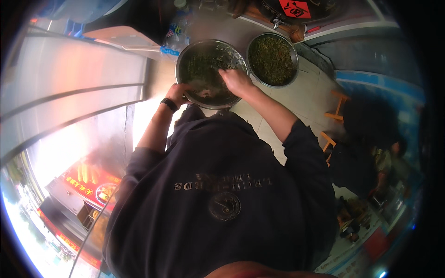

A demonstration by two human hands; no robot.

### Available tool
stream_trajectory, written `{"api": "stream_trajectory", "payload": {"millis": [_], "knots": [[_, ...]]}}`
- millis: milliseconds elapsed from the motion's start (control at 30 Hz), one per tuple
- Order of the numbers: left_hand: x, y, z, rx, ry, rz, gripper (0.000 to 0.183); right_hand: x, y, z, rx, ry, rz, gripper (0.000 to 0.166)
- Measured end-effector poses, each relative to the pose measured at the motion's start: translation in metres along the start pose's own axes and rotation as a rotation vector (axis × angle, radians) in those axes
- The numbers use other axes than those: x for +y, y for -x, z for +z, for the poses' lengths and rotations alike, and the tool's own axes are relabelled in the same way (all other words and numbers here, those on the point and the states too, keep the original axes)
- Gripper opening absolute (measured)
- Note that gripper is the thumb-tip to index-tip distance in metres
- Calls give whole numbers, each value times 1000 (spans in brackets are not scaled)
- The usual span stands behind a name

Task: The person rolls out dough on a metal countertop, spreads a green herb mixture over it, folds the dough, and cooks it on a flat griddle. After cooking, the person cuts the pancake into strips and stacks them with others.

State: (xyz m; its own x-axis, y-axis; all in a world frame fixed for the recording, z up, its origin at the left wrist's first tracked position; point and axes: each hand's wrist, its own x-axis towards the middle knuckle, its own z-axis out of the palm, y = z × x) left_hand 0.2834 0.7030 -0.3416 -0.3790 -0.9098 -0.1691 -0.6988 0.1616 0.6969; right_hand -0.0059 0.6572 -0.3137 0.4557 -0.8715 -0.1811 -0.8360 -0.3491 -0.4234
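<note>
A large round metal bowl (178, 62) stands before me with a dark green chopped mixture (205, 66) in it. Something pinkish and pale lies in its near part. My left hand (178, 93), with a dark band at the wrist, grips the bowl's near left rim. Over the mixture, inside the bowl, is my right hand (236, 80); its fingers are curled, and whether they hold any of the mixture cannot be told. A second metal bowl (296, 62) stands close by on the right, filled with a green and yellowish chopped mixture (271, 59).
Clear plastic bottles (177, 34) stand behind the bowl on the left. At the back right is a dark vessel with a metal tap (277, 23) and a red paper. Wooden stools (335, 107) and dark-clothed people are on the right. A metal panel (87, 69) stands left.
</note>
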Motion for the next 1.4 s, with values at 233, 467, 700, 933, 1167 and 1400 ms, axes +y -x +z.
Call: {"api": "stream_trajectory", "payload": {"millis": [233, 467, 700, 933, 1167, 1400], "knots": [[-34, -60, 14, -176, 750, -239, 37, -20, 49, 16, 463, 181, -25, 23], [-130, -159, 58, -162, 846, -67, 29, -14, 99, 41, 487, -388, 503, 14], [-138, -169, 68, -212, 1095, -315, 57, -16, 257, 157, 437, -427, 1079, 22], [-40, -74, 73, -558, 653, -393, 32, 6, 304, 200, 758, -1253, 1147, 27], [266, 2, 152, -350, -37, 1201, 50, 11, 254, 107, 1060, -2216, 476, 40], [266, -20, 270, -842, 421, 424, 70, -14, 384, 6, 1180, -2148, 417, 48]]}}
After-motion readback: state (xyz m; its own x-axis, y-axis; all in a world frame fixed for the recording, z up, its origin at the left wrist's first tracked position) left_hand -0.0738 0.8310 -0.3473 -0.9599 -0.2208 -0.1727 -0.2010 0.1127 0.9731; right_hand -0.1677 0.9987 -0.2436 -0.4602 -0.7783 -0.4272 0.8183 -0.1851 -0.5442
